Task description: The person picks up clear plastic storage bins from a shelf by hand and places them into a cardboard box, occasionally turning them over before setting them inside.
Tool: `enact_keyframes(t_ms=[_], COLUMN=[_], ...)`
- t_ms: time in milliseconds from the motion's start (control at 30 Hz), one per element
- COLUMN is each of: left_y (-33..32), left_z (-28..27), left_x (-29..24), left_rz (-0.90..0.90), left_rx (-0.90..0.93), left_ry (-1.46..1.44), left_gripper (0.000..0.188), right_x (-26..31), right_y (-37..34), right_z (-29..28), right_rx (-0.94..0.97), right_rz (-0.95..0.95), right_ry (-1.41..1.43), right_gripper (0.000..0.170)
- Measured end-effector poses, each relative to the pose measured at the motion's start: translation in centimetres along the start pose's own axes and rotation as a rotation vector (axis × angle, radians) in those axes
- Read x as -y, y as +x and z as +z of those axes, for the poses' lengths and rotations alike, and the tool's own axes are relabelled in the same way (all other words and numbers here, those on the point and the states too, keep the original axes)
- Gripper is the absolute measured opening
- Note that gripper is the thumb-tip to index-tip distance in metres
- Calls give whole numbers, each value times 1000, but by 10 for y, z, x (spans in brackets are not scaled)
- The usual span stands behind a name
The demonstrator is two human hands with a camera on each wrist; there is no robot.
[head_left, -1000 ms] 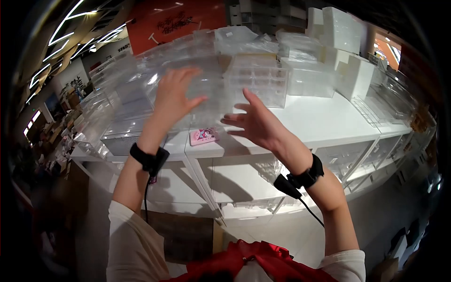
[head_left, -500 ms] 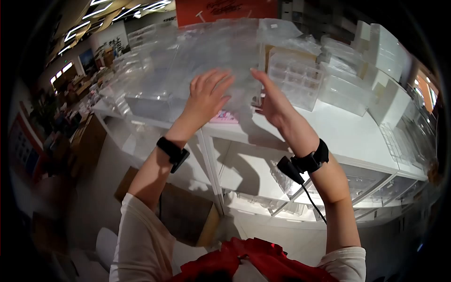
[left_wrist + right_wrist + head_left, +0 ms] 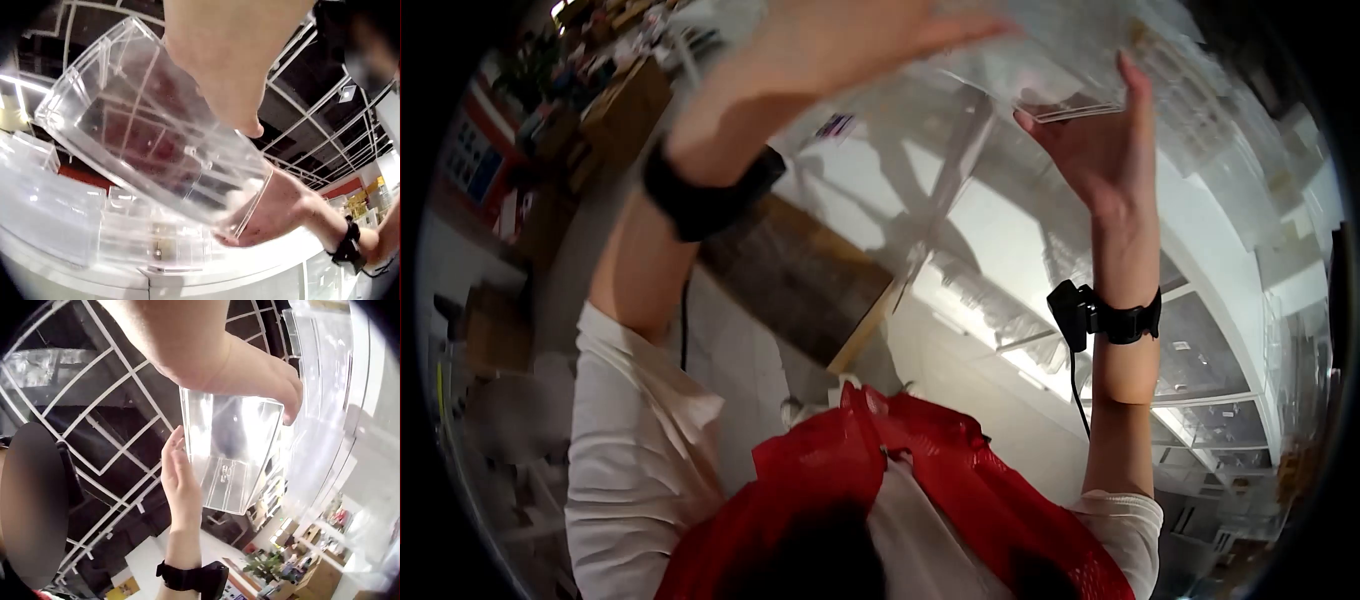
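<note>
A clear plastic box, rectangular and see-through, is held up in the air between both hands. My left hand grips one side of it, blurred in the head view; in the left wrist view its thumb lies along the box's edge. At the opposite end, my right hand holds the box with thumb and fingers spread across the rim. In the right wrist view, the right fingers bend over the near rim, while the left hand supports the other side.
More clear plastic containers are stacked on the white shelf unit in front. A brown cardboard box stands on the floor below. A small purple-pink item shows by the lower shelf.
Both hands have moved from above the shelf top, where they were spread apart, to high up around the clear box. The head view has tilted down, and the pink item on the top is out of sight.
</note>
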State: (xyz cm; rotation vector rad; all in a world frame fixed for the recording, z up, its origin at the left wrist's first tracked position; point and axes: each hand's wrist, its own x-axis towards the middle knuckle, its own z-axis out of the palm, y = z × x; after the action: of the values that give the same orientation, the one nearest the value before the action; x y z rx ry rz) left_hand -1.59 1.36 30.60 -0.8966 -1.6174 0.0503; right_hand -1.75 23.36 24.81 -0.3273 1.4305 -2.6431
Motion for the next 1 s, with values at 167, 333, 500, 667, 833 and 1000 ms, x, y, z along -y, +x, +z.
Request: enact_keyframes(t_ms=[167,333,500,667,833,1000], left_y=[-87,-246,-409,-512,-627,-785], left_z=[-186,-289,-338,-299,-238,-150], left_x=[42,93,75,75,127,182], left_rz=[-761,-1840,-2377,-2755,-2904,-2791], left_rx=[216,354,563,840,953,959], left_ry=[-503,-1452,-1437,-1250,-1265,-1134], left_gripper=[61,71,65,53,49,54], right_x=[-98,-218,-339,-446,-531,-674], right_y=[-45,-86,-92,-60,-1,82], right_z=[73,128,158,161,169,151], right_rx=[135,177,242,191,-47,-54], right_rz=[286,791,1205,1553,1653,1311], right_ry=[313,410,176,102,109,102], right_gripper=[69,70,78,87,77,77])
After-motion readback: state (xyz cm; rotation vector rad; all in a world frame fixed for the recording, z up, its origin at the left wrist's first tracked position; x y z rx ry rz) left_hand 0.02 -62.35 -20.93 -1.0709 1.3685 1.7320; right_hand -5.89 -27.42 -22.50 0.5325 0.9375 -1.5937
